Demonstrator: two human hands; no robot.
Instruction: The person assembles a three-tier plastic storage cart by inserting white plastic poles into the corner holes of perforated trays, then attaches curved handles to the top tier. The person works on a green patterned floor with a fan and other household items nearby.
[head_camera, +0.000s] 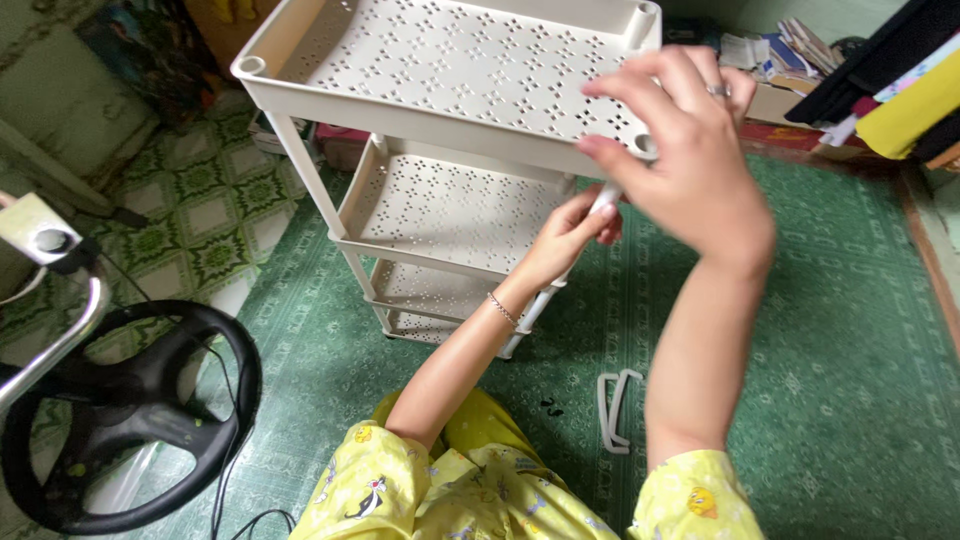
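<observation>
A cream plastic shelf cart (450, 150) with three perforated trays stands on a green patterned carpet (830, 330). Its top tray (440, 60) fills the upper middle of the view, the middle tray (450, 210) sits below it, and the lowest tray (420, 300) is near the floor.

The right hand (690, 160) rests on the near right corner of the top tray, its fingers (640, 85) spread and curled over the rim around the round corner socket (645, 145). A ring shows on one finger. The left hand (570, 235) is just below that corner, with its fingers pinched around a white support tube (603, 203) that runs at a slant from the top tray's corner down toward the lower trays. A thin bracelet (502, 310) circles the left wrist. Both arms come out of yellow printed sleeves (450, 490) at the bottom of the view.

On the carpet, near the right forearm, lies a white plastic handle piece (615, 410), and just beside it a small dark bit (550, 406) too small to make out. To the left, on a green tiled floor (200, 200), stands a black ring-shaped fan base (130, 410) with a cable, next to a curved metal tube (60, 340). Folded cloth in black and yellow (900, 90) and a pile of papers (780, 50) sit at the upper right.
</observation>
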